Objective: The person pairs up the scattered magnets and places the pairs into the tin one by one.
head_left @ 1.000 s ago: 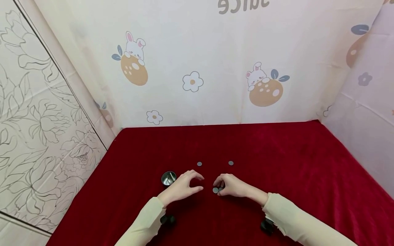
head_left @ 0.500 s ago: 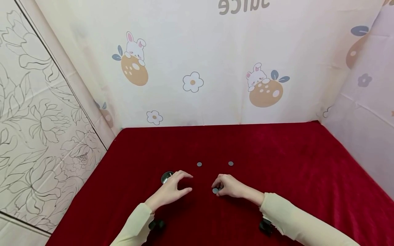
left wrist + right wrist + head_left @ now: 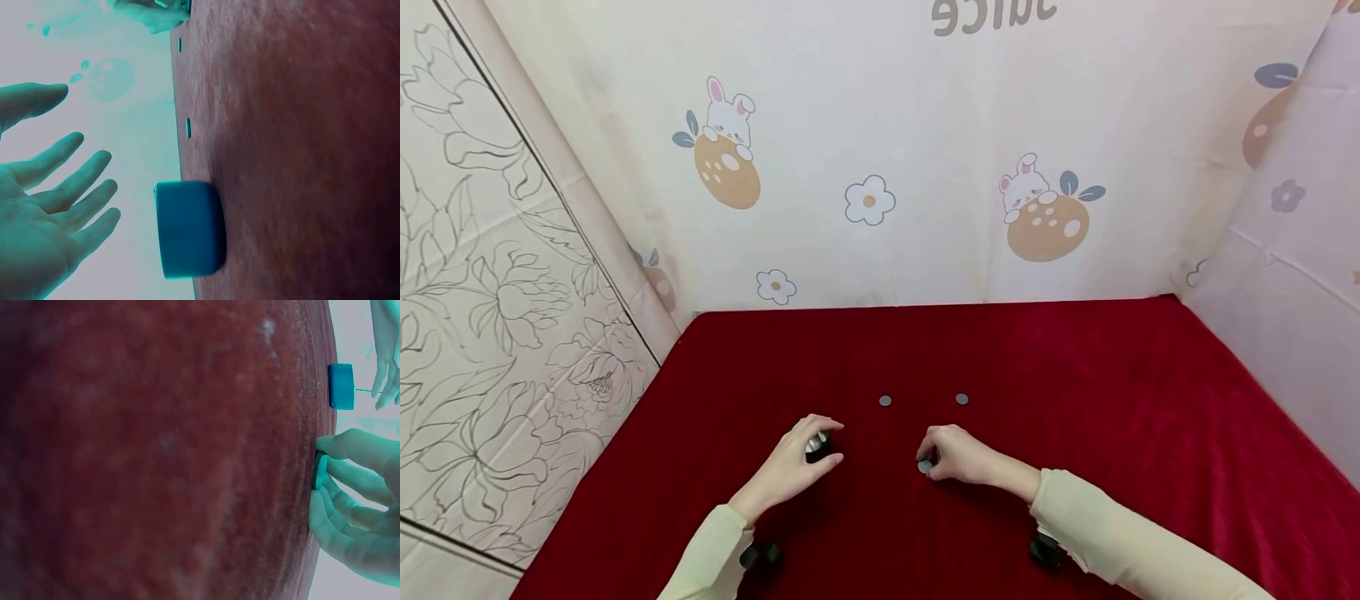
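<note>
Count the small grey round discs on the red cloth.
3 show: two small grey round discs lie apart farther back, one left, one right; a third sits under the right hand fingertips. That hand may hide more.

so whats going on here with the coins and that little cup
A person in cream sleeves works over a red cloth. The left hand hovers open just above a small metal cup without gripping it. The right hand pinches a coin against the cloth; the wrist view shows the coin tipped up on edge between thumb and fingers. Two more coins lie flat farther back, apart from each other.
</note>
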Available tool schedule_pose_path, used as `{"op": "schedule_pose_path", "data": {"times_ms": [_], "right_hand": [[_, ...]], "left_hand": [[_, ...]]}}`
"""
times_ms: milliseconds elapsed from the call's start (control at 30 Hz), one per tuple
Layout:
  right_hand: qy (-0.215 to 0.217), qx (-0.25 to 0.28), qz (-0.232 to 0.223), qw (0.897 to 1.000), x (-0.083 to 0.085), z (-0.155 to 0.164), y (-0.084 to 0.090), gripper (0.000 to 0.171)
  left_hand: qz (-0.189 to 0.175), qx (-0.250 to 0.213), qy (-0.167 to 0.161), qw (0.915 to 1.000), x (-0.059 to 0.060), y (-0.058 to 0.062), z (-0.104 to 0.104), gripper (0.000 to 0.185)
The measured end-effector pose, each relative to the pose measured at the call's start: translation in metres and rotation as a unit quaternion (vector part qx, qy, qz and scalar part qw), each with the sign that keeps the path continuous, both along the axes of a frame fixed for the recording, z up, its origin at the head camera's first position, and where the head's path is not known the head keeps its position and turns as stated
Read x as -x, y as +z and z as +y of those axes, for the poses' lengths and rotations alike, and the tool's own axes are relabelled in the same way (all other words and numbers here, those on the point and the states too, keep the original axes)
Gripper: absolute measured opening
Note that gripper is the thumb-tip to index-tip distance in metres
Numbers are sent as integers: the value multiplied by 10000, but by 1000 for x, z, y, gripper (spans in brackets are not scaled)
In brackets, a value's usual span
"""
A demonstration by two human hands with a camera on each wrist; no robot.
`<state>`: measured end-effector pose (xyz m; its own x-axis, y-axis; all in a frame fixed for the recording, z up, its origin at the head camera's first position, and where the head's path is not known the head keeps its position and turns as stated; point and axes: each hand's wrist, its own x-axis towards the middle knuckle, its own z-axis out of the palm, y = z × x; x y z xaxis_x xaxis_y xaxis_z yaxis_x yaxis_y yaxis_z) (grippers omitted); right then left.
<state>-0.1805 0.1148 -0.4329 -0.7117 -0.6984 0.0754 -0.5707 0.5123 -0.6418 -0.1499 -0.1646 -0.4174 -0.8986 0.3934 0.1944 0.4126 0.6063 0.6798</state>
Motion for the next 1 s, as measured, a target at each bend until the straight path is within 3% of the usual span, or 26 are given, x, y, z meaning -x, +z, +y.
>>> {"op": "schedule_pose_path", "data": {"times_ms": [200, 467, 1000], "right_hand": [[-8, -8, -74, 10000, 1, 1, 0, 16], [-2, 176, -168, 9997, 1, -2, 1, 16], [-118, 484, -117, 9987, 6, -27, 19, 14]], "left_hand": [[280, -123, 163, 9994, 2, -3, -9, 37], [394, -245, 328, 9984, 4, -5, -20, 38], [200, -71, 553, 9982, 12, -13, -35, 41]]}}
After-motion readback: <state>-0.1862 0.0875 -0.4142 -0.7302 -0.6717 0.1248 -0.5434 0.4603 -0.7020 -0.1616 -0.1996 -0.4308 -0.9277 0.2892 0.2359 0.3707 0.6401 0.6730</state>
